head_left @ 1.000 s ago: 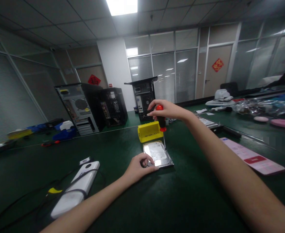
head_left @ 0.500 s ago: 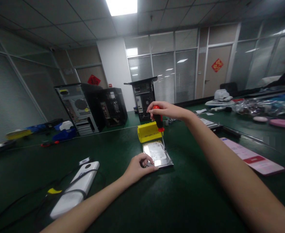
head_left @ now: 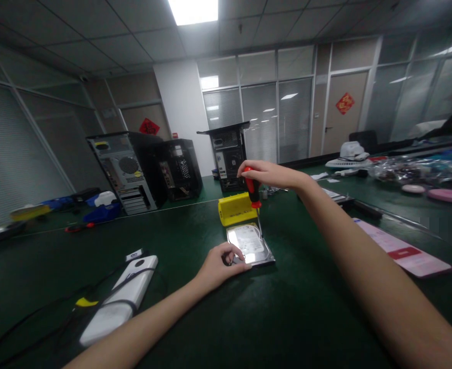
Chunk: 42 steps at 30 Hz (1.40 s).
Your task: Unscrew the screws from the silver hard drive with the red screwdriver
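Note:
A silver hard drive (head_left: 249,240) lies flat on the green table in front of me. My left hand (head_left: 222,262) grips its near left corner, thumb along the front edge and fingers curled over the top. Above the drive, my right hand (head_left: 262,173) is closed round the top of a red and black screwdriver (head_left: 254,192). The screwdriver stands nearly upright, its tip at the drive's right side; whether it sits in a screw is too small to tell. Just behind the drive is a yellow open bin (head_left: 238,210) with small bits inside.
Computer cases (head_left: 133,171) stand at the back left and centre. A white power bank (head_left: 120,300) with a black cable lies at left. On the right are a pink packet (head_left: 400,248), metal parts (head_left: 364,209) and plastic bags (head_left: 414,171). Another person's arm shows at far right.
My right hand and wrist have shifted slightly to the right, and the screwdriver's handle has tilted a little. The left hand and the drive stay where they were.

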Motion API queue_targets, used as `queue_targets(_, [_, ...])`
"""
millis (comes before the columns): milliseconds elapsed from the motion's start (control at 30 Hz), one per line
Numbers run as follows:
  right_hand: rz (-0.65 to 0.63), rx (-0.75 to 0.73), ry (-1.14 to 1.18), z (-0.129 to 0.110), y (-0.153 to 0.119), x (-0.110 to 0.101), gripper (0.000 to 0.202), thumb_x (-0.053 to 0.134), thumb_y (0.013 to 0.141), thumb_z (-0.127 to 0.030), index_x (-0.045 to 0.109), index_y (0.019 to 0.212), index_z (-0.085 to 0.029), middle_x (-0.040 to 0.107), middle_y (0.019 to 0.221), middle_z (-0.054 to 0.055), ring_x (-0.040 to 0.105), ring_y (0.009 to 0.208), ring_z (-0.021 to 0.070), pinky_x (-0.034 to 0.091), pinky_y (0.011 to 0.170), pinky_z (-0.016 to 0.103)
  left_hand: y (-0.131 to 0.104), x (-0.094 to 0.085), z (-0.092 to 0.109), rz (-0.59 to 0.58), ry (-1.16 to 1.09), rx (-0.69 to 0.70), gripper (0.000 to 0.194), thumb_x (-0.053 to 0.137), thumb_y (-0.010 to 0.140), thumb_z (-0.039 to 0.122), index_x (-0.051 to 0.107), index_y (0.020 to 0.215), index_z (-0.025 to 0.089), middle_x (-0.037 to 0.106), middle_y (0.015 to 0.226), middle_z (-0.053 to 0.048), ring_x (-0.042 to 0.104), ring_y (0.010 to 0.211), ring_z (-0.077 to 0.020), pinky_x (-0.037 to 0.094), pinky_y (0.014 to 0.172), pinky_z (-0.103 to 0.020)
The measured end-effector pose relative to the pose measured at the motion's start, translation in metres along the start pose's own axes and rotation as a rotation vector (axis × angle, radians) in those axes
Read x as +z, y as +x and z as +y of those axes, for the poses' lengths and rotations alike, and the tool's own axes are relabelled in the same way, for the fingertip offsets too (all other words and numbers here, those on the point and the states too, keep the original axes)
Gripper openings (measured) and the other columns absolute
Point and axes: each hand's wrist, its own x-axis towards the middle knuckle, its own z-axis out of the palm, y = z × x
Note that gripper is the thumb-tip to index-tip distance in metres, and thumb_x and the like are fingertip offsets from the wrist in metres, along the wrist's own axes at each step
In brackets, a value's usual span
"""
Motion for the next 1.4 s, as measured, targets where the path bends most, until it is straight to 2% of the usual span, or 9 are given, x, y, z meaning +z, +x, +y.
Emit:
queue_targets(167, [0.044, -0.076, -0.125, -0.002, 0.0, 0.0, 0.03, 0.046, 0.085, -0.04, 0.058, 0.1, -0.017, 0.063, 0.098, 0.006, 0.057, 0.086, 0.017, 0.041, 0.074, 0.026, 0.0, 0.001, -0.001, -0.001, 0.01, -0.002, 0.026, 0.073, 0.066, 0.036, 0.064, 0.077, 0.015, 0.044, 0.066, 0.004, 0.042, 0.063, -0.0127, 0.031, 0.057, -0.022])
queue_targets(267, [0.086, -0.072, -0.171, -0.001, 0.001, 0.003, 0.033, 0.047, 0.084, -0.045, 0.059, 0.094, -0.017, 0.063, 0.089, 0.005, 0.056, 0.077, 0.0162, 0.04, 0.066, 0.025, 0.001, 0.001, -0.002, 0.008, 0.014, 0.002, 0.027, 0.074, 0.065, 0.037, 0.064, 0.076, 0.015, 0.043, 0.065, 0.004, 0.041, 0.062, -0.0126, 0.031, 0.057, -0.022])
queue_targets(400, [0.174, 0.007, -0.252, 0.005, 0.002, 0.004, 0.036, 0.053, 0.077, -0.051, 0.058, 0.078, -0.016, 0.06, 0.073, 0.005, 0.053, 0.065, 0.0153, 0.036, 0.056, 0.025, 0.002, 0.002, -0.003, 0.012, 0.009, 0.013, 0.026, 0.074, 0.065, 0.037, 0.064, 0.076, 0.015, 0.043, 0.065, 0.004, 0.041, 0.062, -0.0124, 0.031, 0.057, -0.022])
queue_targets(733, [0.184, 0.02, -0.135, 0.011, 0.003, 0.003, 0.032, 0.059, 0.071, -0.047, 0.06, 0.079, -0.016, 0.06, 0.078, 0.004, 0.053, 0.068, 0.0144, 0.037, 0.056, 0.023, 0.001, 0.0, -0.003, 0.0, 0.019, 0.01, 0.025, 0.073, 0.066, 0.037, 0.064, 0.077, 0.016, 0.043, 0.066, 0.004, 0.041, 0.063, -0.0125, 0.032, 0.057, -0.022])
queue_targets(800, [0.174, 0.037, -0.144, 0.011, 0.002, 0.003, 0.036, 0.059, 0.07, -0.051, 0.06, 0.076, -0.016, 0.06, 0.074, 0.004, 0.053, 0.067, 0.0149, 0.037, 0.055, 0.023, 0.001, 0.0, -0.002, 0.0, 0.021, 0.006, 0.024, 0.073, 0.066, 0.036, 0.064, 0.076, 0.016, 0.043, 0.065, 0.004, 0.041, 0.063, -0.0124, 0.032, 0.057, -0.022])
queue_targets(867, [0.145, 0.083, -0.111, 0.011, 0.001, 0.002, 0.039, 0.052, 0.075, -0.054, 0.058, 0.076, -0.016, 0.059, 0.072, 0.005, 0.053, 0.063, 0.0147, 0.038, 0.053, 0.024, 0.0, 0.0, -0.002, -0.003, 0.018, 0.003, 0.025, 0.073, 0.066, 0.037, 0.064, 0.077, 0.016, 0.044, 0.066, 0.004, 0.042, 0.063, -0.0125, 0.032, 0.057, -0.022])
queue_targets(1000, [0.077, 0.147, -0.004, 0.008, 0.0, 0.0, 0.029, 0.038, 0.086, -0.041, 0.054, 0.087, -0.017, 0.059, 0.083, 0.007, 0.054, 0.059, 0.0136, 0.042, 0.049, 0.024, -0.001, -0.001, -0.001, -0.005, 0.015, 0.001, 0.026, 0.073, 0.066, 0.037, 0.064, 0.077, 0.016, 0.045, 0.067, 0.004, 0.042, 0.064, -0.0128, 0.033, 0.058, -0.022])
queue_targets(1133, [0.039, 0.124, 0.012, 0.006, -0.001, 0.0, 0.023, 0.043, 0.085, -0.036, 0.051, 0.099, -0.019, 0.058, 0.094, 0.007, 0.056, 0.061, 0.013, 0.047, 0.05, 0.023, -0.001, -0.001, 0.0, 0.001, 0.016, -0.001, 0.025, 0.073, 0.066, 0.037, 0.064, 0.077, 0.016, 0.045, 0.067, 0.004, 0.042, 0.063, -0.0127, 0.033, 0.058, -0.022])
queue_targets(1400, [-0.001, 0.08, -0.002, 0.006, 0.002, -0.003, 0.027, 0.048, 0.083, -0.042, 0.055, 0.094, -0.018, 0.059, 0.094, 0.008, 0.058, 0.068, 0.0158, 0.048, 0.054, 0.025, 0.0, 0.0, -0.002, 0.015, 0.013, 0.011, 0.024, 0.073, 0.065, 0.035, 0.064, 0.075, 0.015, 0.044, 0.066, 0.004, 0.042, 0.063, -0.0124, 0.033, 0.058, -0.022])
